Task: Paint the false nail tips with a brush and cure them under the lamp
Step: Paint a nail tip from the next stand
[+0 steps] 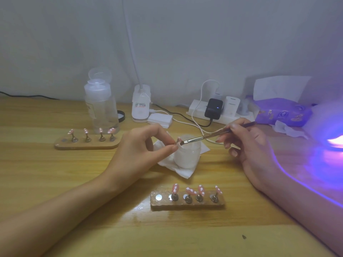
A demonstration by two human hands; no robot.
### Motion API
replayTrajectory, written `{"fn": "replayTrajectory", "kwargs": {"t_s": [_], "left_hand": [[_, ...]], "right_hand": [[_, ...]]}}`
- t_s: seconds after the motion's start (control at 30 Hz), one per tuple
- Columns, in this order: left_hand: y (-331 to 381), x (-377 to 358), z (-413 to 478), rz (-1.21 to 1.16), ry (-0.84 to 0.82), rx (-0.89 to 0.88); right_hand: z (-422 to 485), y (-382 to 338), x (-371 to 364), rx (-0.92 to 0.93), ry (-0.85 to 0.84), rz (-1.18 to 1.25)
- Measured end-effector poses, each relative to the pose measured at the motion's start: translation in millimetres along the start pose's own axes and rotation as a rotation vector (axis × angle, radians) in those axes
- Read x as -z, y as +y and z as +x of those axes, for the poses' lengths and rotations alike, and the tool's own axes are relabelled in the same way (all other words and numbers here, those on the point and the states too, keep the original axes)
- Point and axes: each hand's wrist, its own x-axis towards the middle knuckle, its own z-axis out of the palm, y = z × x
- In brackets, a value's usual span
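Note:
My left hand pinches a small pink false nail tip between thumb and fingers, above a white jar. My right hand grips a thin brush whose bristles touch the tip. A near wooden holder carries several pink tips with white dots on metal stands; its left magnet spot is bare. A far wooden holder at the left carries several more tips. The curing lamp glows purple at the right edge.
The jar stands on a white tissue. At the back are a clear pump bottle, a white desk lamp base, cotton pads, a power strip with chargers and cables, and a purple tissue pack.

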Motion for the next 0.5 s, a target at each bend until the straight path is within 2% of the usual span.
{"fn": "replayTrajectory", "kwargs": {"t_s": [0.1, 0.23, 0.37, 0.5], "left_hand": [[0.8, -0.4, 0.1, 0.011, -0.003, -0.021], [-0.4, -0.1, 0.8, 0.004, -0.007, -0.012], [-0.3, -0.6, 0.7, 0.001, -0.009, -0.004], [0.5, -0.8, 0.9, 0.004, -0.009, -0.010]], "right_hand": [[1.2, -0.3, 2.0, 0.004, 0.033, 0.064], [-0.3, -0.3, -0.3, 0.024, -0.029, 0.037], [0.7, 0.4, 2.7, 0.009, 0.036, 0.030], [-0.6, -0.5, 0.3, 0.059, -0.027, 0.029]]}}
